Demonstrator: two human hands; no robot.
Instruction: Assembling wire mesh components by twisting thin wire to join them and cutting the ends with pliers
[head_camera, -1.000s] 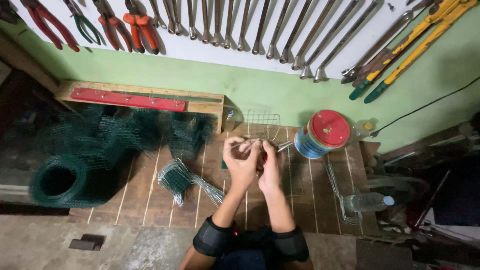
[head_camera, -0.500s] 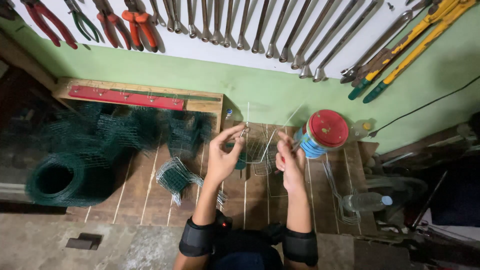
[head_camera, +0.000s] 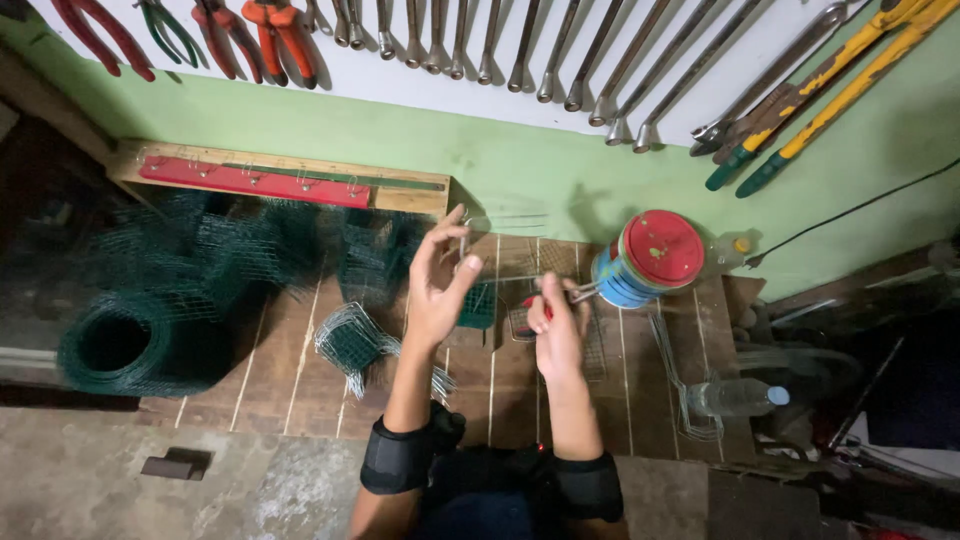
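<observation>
Over a wooden surface (head_camera: 300, 370), the left hand (head_camera: 437, 290) spreads open fingers beside a small wire mesh piece (head_camera: 505, 300); the right hand (head_camera: 558, 325), at its 4 o'clock, pinches a wire (head_camera: 520, 279).

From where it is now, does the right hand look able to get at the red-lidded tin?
Probably yes. The right hand sits just left of the red-lidded tin with nothing between them, though it already grips a thin wire piece.
</observation>
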